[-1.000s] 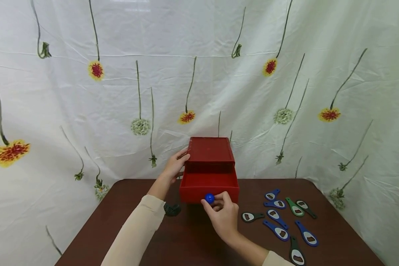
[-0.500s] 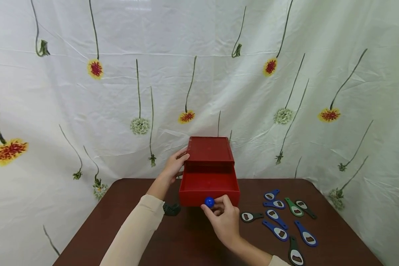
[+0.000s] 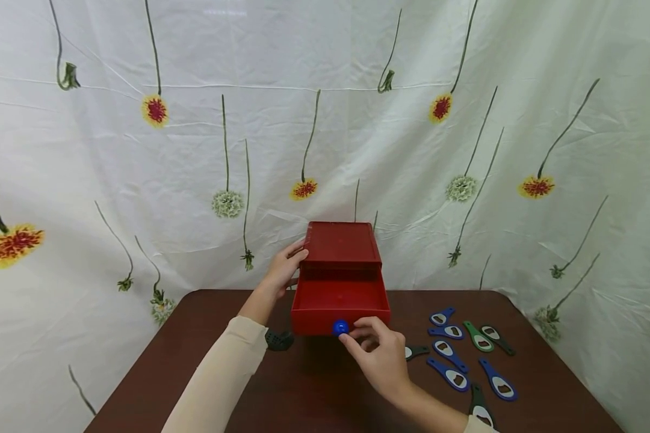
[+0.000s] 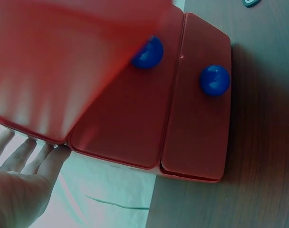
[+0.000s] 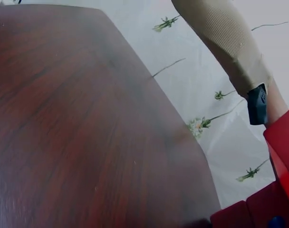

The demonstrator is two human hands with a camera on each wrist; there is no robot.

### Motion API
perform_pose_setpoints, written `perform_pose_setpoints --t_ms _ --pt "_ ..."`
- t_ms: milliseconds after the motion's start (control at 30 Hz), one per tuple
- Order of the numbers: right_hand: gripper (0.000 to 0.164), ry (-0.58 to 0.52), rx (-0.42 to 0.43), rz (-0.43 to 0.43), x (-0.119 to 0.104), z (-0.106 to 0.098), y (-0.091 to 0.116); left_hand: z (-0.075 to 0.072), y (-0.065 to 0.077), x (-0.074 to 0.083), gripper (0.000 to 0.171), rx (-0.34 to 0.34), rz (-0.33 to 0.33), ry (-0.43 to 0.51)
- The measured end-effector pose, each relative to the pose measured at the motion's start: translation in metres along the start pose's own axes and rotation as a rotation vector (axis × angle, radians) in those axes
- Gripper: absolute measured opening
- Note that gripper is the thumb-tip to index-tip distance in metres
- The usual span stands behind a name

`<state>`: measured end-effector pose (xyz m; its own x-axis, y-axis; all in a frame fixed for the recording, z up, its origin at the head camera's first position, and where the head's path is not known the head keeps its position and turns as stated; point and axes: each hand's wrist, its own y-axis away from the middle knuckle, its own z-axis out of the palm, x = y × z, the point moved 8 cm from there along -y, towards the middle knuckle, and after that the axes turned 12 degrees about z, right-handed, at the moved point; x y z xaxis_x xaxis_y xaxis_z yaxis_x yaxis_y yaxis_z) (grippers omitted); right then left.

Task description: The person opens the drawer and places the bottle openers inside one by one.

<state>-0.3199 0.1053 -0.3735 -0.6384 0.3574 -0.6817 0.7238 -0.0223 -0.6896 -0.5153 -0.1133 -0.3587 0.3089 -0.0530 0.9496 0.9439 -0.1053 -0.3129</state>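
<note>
A red drawer chest point(image 3: 342, 243) stands at the back middle of the table. Its top drawer point(image 3: 314, 323) is pulled out, showing a bare red inside, with a round blue knob point(image 3: 340, 328) on the front. My left hand point(image 3: 283, 267) rests along the chest's left side; in the left wrist view its straight fingers point(image 4: 28, 159) lie against that side. Close at the knob's right is my right hand point(image 3: 381, 355), fingers loosely bent, thumb tip at the knob's lower edge, not wrapped round it. Two lower drawers with blue knobs point(image 4: 215, 80) appear pushed in.
Several bottle openers, blue point(image 3: 455, 379), green point(image 3: 479, 338) and dark point(image 3: 482, 415), lie on the table point(image 3: 303, 397) to the right. A dark device point(image 3: 278, 341) sits under the left wrist. A flower-printed cloth point(image 3: 325, 132) hangs behind the table.
The drawer slid slightly further toward me at first, then stayed. My right hand has loosened from the knob and shifted right, partly covering a dark opener. The left hand stays put.
</note>
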Motion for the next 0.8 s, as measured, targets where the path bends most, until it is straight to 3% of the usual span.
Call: perform_pose_setpoints --t_ms 167,400,600,800 --pt "0.029 0.044 -0.005 -0.058 -0.004 -0.016 -0.002 0.001 -0.001 -0.002 0.053 -0.001 0.003 -0.004" --pt "0.033 0.155 0.013 -0.055 0.008 -0.046 -0.004 0.001 0.000 -0.004 0.054 -0.010 -0.006 0.013" --pt "0.035 0.246 0.019 -0.007 0.023 -0.077 -0.007 0.002 0.001 -0.001 0.056 -0.024 -0.011 0.020" --pt "0.035 0.355 -0.007 0.095 0.047 -0.099 -0.011 0.001 0.000 0.002 0.057 -0.026 -0.017 0.019"
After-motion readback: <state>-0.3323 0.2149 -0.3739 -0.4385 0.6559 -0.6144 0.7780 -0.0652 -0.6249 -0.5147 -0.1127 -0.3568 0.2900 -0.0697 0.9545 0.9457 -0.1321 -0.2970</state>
